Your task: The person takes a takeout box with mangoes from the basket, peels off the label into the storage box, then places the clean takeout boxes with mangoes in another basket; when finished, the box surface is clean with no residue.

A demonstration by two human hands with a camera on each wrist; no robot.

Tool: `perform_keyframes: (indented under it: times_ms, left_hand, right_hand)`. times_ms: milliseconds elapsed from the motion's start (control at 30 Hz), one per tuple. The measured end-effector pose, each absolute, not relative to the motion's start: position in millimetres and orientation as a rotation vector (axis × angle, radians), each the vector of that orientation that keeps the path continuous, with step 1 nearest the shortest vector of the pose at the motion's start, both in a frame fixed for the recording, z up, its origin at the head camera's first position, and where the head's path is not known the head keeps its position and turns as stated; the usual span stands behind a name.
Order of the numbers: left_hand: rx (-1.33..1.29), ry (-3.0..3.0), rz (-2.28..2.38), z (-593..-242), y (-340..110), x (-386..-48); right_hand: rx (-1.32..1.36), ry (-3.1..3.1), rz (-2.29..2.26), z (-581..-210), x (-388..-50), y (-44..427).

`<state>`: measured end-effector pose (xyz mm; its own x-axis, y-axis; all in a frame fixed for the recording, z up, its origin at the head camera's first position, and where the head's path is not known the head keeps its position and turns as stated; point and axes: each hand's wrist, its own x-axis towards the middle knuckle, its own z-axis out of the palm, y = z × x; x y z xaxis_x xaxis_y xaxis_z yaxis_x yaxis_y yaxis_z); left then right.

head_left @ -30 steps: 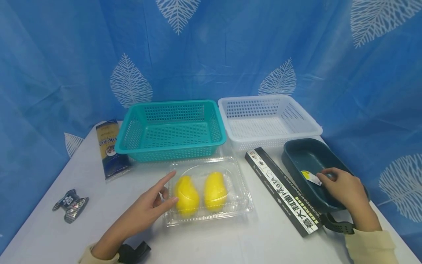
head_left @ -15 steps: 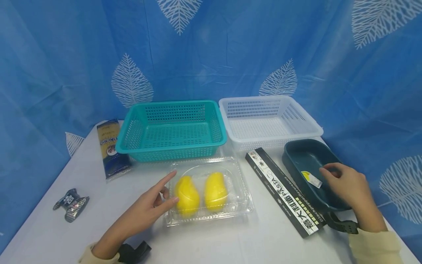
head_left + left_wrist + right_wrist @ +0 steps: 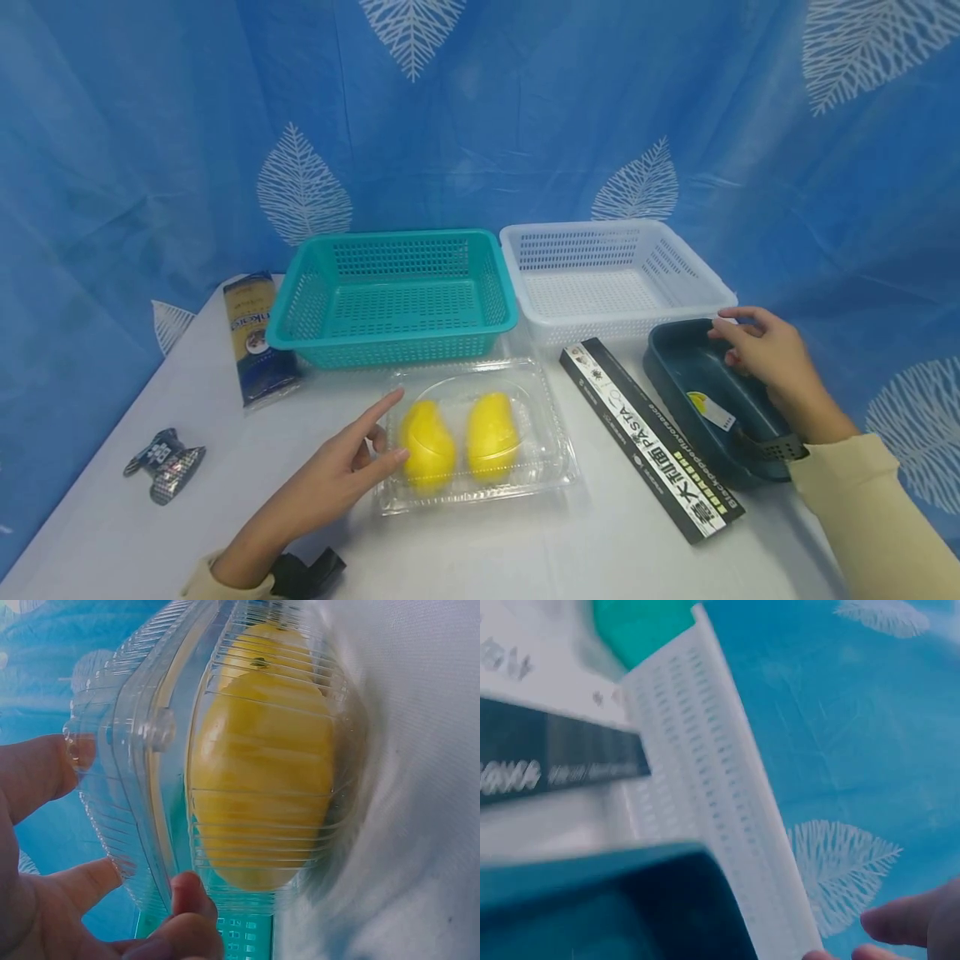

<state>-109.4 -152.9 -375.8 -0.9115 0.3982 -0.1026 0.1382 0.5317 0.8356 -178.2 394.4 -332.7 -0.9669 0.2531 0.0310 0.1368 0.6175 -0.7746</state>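
Observation:
Two yellow mangoes (image 3: 492, 437) lie in a closed clear plastic clamshell box (image 3: 553, 479). My left hand (image 3: 337, 471) rests at the box's left side, index finger and thumb reaching over the lid, the other fingers bent. In the left wrist view, fingertips (image 3: 191, 892) touch the lid and lie near its edge, with a mango (image 3: 262, 780) behind the clear wall. My right hand (image 3: 772, 358) hovers over the far right part of a dark teal dish (image 3: 678, 367), fingers loosely bent, nothing visible between them. A white and yellow label (image 3: 711, 411) shows inside the dish.
A black pasta box (image 3: 648, 442) lies between clamshell and dish. Behind stand a teal basket (image 3: 390, 342) and a white basket (image 3: 622, 321). A pasta packet (image 3: 258, 342) and a small silvery packet (image 3: 167, 464) lie on the left. A blue curtain (image 3: 480, 125) hangs behind.
My right hand has moved away from the label, up and toward the dish's far end. The label stays in the dish. My left hand has barely moved.

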Motion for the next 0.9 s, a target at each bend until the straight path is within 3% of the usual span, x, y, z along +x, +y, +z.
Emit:
perform_keyframes:
  times_ms: [400,900]
  left_hand:
    - [0.441,2.507,1.307,-374.6,-152.2,-109.1]
    - [0.367,2.488,1.390,-374.3,-150.5,-108.9]
  right_hand:
    - [-0.465,-2.163,2.094,-346.0,-213.3,386.6]
    - [-0.532,-1.981,2.110,-358.1,-223.0,377.9]
